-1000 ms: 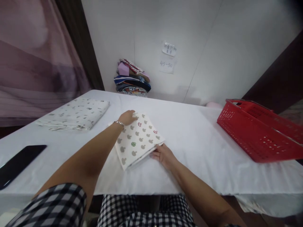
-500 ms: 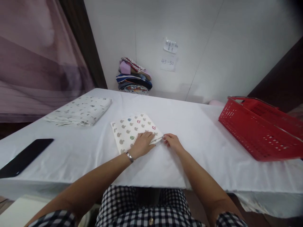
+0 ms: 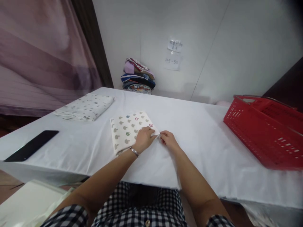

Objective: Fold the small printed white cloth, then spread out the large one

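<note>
A folded white cloth (image 3: 125, 126) with grey-brown mushroom-like prints and a few red, blue and green ones lies on the table in front of me. My left hand (image 3: 145, 138) rests over its near right part, thumb and fingers closing on the edge by the corner. With finger and thumb, my right hand (image 3: 168, 140) pinches the tip of that same corner. The two hands are almost touching. The cloth's near edge is partly hidden under my left hand and wrist.
Another folded patterned cloth (image 3: 87, 107) lies at the back left, with a black flat phone-like slab (image 3: 32, 145) nearer me. A red plastic basket (image 3: 265, 132) stands on the right of the white-covered table (image 3: 189, 126). Folded fabrics (image 3: 138, 77) are piled by the wall.
The view has shifted slightly. My left hand has moved closer to the cloth's right corner and its fingers have drawn in. My right hand still pinches the corner.
</note>
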Available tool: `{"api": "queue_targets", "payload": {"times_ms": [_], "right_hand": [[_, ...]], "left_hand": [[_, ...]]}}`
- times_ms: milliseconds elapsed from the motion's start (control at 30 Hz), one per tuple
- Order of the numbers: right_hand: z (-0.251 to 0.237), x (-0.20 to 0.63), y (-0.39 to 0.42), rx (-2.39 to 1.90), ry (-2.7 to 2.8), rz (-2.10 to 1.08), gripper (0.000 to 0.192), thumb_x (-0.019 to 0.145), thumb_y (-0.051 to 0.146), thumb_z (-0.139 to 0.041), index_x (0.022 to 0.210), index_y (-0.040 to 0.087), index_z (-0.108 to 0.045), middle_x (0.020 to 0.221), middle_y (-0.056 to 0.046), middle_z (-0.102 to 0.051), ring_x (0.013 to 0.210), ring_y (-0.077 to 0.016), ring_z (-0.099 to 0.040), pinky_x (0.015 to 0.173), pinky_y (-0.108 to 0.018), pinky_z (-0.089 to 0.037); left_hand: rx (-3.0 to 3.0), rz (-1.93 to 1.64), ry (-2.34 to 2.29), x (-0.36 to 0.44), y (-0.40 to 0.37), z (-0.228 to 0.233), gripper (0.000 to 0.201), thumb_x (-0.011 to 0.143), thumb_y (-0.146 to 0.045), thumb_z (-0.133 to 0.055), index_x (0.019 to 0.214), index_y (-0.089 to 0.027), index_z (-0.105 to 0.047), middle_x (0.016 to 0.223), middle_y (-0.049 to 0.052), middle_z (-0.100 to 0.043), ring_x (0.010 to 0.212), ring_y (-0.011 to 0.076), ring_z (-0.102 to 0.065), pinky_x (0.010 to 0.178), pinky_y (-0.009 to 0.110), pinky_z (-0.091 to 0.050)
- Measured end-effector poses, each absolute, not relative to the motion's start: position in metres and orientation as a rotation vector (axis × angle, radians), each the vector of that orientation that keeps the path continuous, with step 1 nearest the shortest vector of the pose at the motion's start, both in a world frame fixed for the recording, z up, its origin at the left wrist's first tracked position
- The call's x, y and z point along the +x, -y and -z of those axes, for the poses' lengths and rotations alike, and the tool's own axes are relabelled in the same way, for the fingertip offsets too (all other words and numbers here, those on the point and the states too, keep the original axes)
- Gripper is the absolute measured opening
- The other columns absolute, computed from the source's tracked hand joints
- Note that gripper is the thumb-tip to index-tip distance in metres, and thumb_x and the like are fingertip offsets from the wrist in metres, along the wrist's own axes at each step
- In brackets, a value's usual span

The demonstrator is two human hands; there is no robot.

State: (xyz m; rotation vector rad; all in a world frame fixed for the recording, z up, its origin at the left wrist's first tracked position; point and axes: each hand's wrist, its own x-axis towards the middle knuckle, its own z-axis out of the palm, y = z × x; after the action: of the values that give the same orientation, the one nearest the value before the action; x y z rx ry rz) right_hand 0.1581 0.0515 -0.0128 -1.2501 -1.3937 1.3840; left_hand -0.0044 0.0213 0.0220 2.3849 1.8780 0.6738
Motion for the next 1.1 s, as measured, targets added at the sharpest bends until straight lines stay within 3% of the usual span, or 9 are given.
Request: {"api": "queue_targets", "payload": {"times_ms": [233,567,833,1100], "right_hand": [[0.021,0.153,-0.057,-1.292,1.588,-1.248,0.012,0.074,0.03,-0.058,0.081,0.021,-0.055,0.052,0.008,-0.055,0.039,-0.0078,-0.049,0.041,-0.019,-0.035],[0.011,0.144,-0.052,-1.392,1.552,-1.193,0.008,0.074,0.021,-0.06,0.07,0.02,-0.053,0.046,0.008,-0.053,0.038,-0.0076,-0.048,0.043,-0.019,-0.035],[0.013,0.141,-0.057,-1.323,1.261,-1.382,0.007,0.066,0.02,-0.061,0.068,0.019,-0.055,0.038,0.008,-0.051,0.032,-0.007,-0.039,0.035,-0.019,-0.027],[0.005,0.139,-0.057,-1.305,1.109,-1.556,0.008,0.067,0.016,-0.06,0.07,0.018,-0.053,0.054,0.001,-0.062,0.049,-0.0125,-0.061,0.041,-0.018,-0.045]], "left_hand": [[2.407,-0.632,-1.912,-0.004,-0.027,-0.021,0.03,0.091,-0.032,-0.042,0.086,-0.02,-0.069,0.09,0.008,-0.064,0.087,0.0221,-0.054,0.077,0.036,-0.042],[2.397,-0.703,-1.896,-0.002,-0.027,-0.019,0.029,0.092,-0.027,-0.042,0.079,-0.018,-0.066,0.087,0.008,-0.062,0.085,0.0203,-0.054,0.077,0.034,-0.041],[2.347,-0.857,-1.832,-0.003,-0.023,-0.018,0.024,0.091,-0.025,-0.043,0.08,-0.017,-0.062,0.085,0.006,-0.061,0.084,0.0183,-0.054,0.078,0.032,-0.042],[2.562,-0.684,-1.828,-0.002,-0.022,-0.01,0.014,0.088,-0.026,-0.052,0.087,-0.018,-0.063,0.091,0.007,-0.061,0.087,0.0204,-0.053,0.079,0.034,-0.04]]}}
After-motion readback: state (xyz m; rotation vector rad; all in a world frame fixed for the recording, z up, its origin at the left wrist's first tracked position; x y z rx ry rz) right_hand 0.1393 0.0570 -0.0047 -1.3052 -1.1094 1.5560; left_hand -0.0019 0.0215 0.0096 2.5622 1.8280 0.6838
